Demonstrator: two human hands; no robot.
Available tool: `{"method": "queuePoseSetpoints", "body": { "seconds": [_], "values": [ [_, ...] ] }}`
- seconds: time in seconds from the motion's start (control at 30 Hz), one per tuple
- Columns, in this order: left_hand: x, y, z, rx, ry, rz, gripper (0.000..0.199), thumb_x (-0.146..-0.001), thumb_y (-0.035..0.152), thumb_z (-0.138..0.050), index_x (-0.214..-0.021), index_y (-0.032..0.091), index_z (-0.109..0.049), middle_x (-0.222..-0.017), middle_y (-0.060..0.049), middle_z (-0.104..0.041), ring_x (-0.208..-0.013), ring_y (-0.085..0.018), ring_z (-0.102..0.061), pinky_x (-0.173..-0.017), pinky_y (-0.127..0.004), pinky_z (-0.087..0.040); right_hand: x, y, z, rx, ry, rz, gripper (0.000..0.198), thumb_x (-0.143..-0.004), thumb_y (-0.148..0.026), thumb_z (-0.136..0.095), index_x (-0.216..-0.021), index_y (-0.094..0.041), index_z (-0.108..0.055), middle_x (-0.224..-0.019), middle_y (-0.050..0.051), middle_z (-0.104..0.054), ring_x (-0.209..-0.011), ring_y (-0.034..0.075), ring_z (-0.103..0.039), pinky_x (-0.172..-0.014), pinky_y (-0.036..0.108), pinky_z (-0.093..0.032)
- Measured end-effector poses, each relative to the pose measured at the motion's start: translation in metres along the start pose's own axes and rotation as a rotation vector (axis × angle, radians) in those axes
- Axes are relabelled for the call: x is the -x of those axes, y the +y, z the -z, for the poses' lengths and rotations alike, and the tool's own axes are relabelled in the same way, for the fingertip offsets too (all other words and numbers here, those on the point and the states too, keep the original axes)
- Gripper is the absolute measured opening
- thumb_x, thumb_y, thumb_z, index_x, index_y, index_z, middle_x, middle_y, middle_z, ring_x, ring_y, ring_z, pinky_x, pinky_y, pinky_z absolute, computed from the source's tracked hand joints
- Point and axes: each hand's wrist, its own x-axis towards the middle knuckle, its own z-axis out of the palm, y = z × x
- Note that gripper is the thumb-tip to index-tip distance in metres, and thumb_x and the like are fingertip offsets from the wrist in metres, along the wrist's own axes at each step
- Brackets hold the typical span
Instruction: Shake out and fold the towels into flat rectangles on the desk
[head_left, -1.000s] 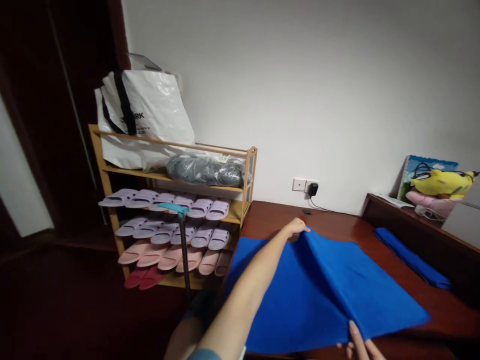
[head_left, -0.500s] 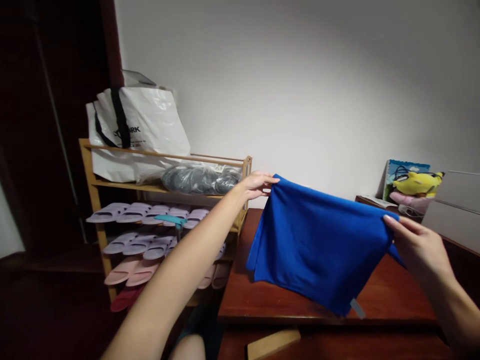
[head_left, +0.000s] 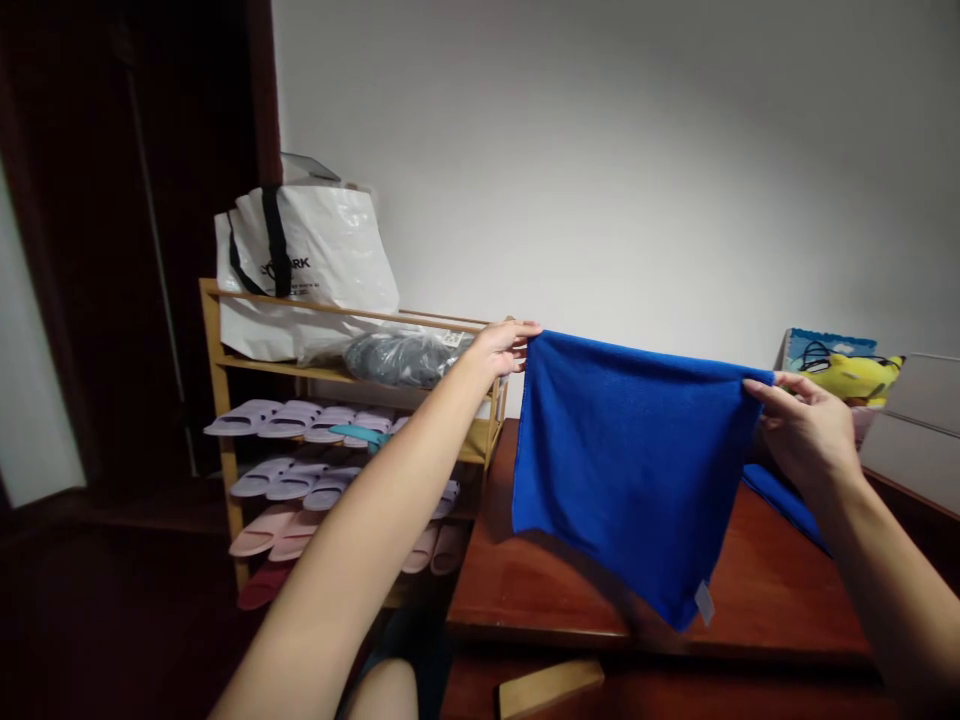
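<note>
A blue cloth (head_left: 630, 460) hangs in the air above the reddish-brown wooden table (head_left: 540, 590), its top edge stretched between my hands. My left hand (head_left: 504, 347) pinches the upper left corner. At the upper right corner, my right hand (head_left: 810, 425) grips it between thumb and fingers. A small white tag (head_left: 704, 604) dangles from the lower right corner of the cloth. Behind my right wrist, another piece of blue cloth (head_left: 786, 505) lies on the table, partly hidden.
On the left stands a wooden rack (head_left: 214, 330) with several pairs of slippers (head_left: 289, 480), a white bag (head_left: 337, 250) and a plastic-wrapped grey bundle (head_left: 409, 358). A yellow plush toy (head_left: 855, 378) sits at the far right. A wooden block (head_left: 551, 690) lies below the table edge.
The cloth now hangs flatter, its top edge more level. My right hand has moved up and to the left. The folded blue cloth on the table shows more. The view has turned slightly left.
</note>
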Motion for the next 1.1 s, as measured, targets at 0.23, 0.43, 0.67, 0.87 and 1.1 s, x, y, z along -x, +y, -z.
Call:
{"method": "queuePoseSetpoints", "body": {
  "seconds": [0.23, 0.43, 0.67, 0.87, 1.1],
  "values": [
    [-0.021, -0.017, 0.01, -0.013, 0.05, -0.055, 0.022, -0.065, 0.013, -0.077, -0.083, 0.019, -0.066, -0.069, -0.003, -0.064, -0.059, -0.015, -0.059, -0.057, -0.027, -0.047, -0.003, -0.002, -0.012, 0.086, -0.078, 0.004, 0.058, -0.052, -0.025, -0.084, -0.107, -0.016, -0.065, -0.067, -0.001, -0.063, -0.062, 0.007, -0.06, -0.062, 0.015, -0.052],
    [-0.03, -0.037, 0.018, -0.104, 0.047, -0.11, 0.019, -0.061, 0.009, -0.075, -0.076, 0.018, -0.068, -0.063, -0.001, -0.063, -0.056, -0.013, -0.058, -0.052, -0.023, -0.041, -0.009, 0.015, -0.012, 0.099, -0.013, 0.026, 0.044, -0.059, -0.035, -0.081, -0.096, -0.012, -0.07, -0.085, 0.007, -0.068, -0.072, 0.009, -0.062, -0.067, 0.014, -0.052],
    [-0.031, -0.04, 0.023, -0.282, -0.017, -0.248, 0.014, -0.059, 0.003, -0.072, -0.066, 0.015, -0.071, -0.063, -0.002, -0.065, -0.054, -0.009, -0.053, -0.055, -0.022, -0.037, -0.022, 0.026, -0.004, 0.172, 0.016, 0.021, 0.054, -0.055, -0.035, -0.083, -0.103, -0.013, -0.068, -0.085, 0.007, -0.069, -0.07, 0.009, -0.063, -0.07, 0.016, -0.054],
    [-0.028, -0.022, 0.038, -0.532, -0.122, -0.397, 0.007, -0.06, 0.008, -0.072, -0.062, 0.014, -0.07, -0.061, -0.001, -0.064, -0.061, -0.012, -0.055, -0.064, -0.025, -0.04, -0.026, 0.019, 0.005, 0.327, -0.034, -0.01, 0.049, -0.05, -0.033, -0.085, -0.092, -0.012, -0.071, -0.08, 0.006, -0.069, -0.067, 0.007, -0.063, -0.064, 0.008, -0.051],
    [-0.006, 0.009, 0.051, -0.805, -0.291, -0.594, 0.004, -0.069, 0.017, -0.068, -0.07, 0.014, -0.066, -0.072, -0.001, -0.064, -0.072, -0.014, -0.058, -0.074, -0.026, -0.043, -0.025, 0.011, 0.012, 0.508, -0.043, 0.084, 0.049, -0.049, -0.035, -0.085, -0.092, -0.018, -0.07, -0.08, 0.003, -0.068, -0.063, 0.006, -0.061, -0.056, 0.009, -0.049]
  ]
}}
